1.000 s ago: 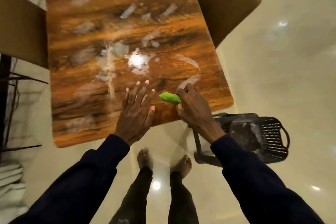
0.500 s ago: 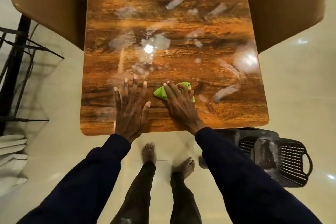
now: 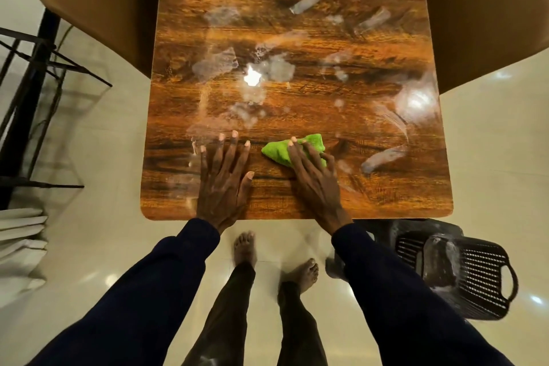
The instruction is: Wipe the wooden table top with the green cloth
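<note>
The wooden table top point(image 3: 297, 38) fills the middle of the head view, streaked with several pale smears and patches. A bunched green cloth point(image 3: 282, 149) lies on it near the front edge. My right hand point(image 3: 315, 181) presses flat on the cloth, fingers spread over it and covering its near part. My left hand point(image 3: 223, 184) rests palm down on the bare wood just left of the cloth, fingers apart, holding nothing.
Tan chairs stand at the table's left point(image 3: 98, 6) and right point(image 3: 487, 24) sides. A dark slatted plastic stool point(image 3: 457, 270) sits on the glossy floor at the front right corner. A black metal rack point(image 3: 32, 92) stands at the far left. My bare feet are below the table edge.
The view has swung to face the table squarely. My right hand went from gripping the cloth at the front edge to pressing it flat farther onto the table. The left hand stays planted.
</note>
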